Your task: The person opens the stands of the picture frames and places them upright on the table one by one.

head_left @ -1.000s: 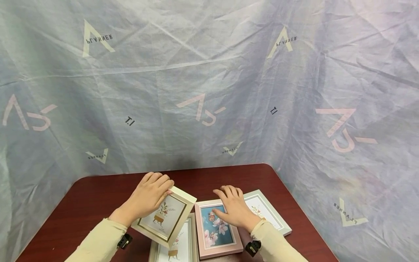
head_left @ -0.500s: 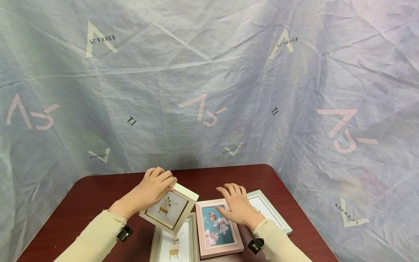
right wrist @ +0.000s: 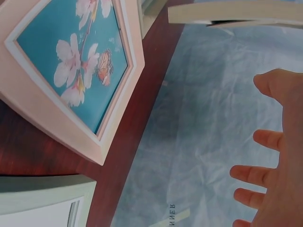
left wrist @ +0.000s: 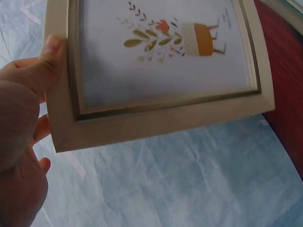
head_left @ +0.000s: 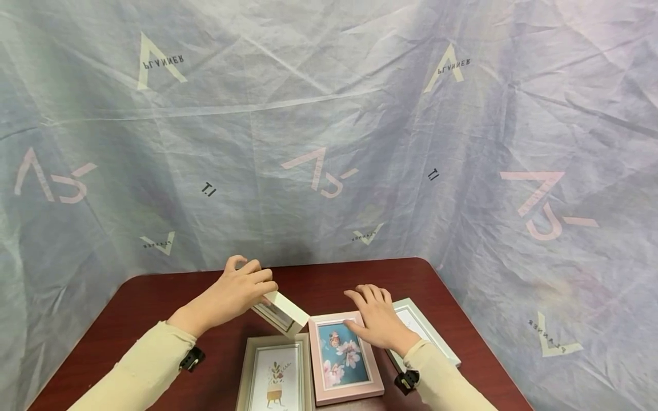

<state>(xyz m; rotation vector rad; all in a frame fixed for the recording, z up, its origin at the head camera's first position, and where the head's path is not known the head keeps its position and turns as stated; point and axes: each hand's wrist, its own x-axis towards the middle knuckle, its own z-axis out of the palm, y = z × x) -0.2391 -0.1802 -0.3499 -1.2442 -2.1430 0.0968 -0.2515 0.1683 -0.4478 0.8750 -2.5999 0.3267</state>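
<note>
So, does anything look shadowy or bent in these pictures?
Head view: mostly bright, with a soft dark patch on the cloth behind the table; left wrist view: dimmer, the left hand shaded, edges of the held frame slightly bowed, perhaps lens distortion; right wrist view: the pink frame looks skewed, likely from the steep angle.

We wear a cream left sleeve [head_left: 141, 365] toward the desk's [head_left: 135, 311] left edge and a matching right sleeve [head_left: 443, 377] toward its right edge, both softly creased. A small, blocky black device [head_left: 192, 359] sits at each of our cuffs.
</note>
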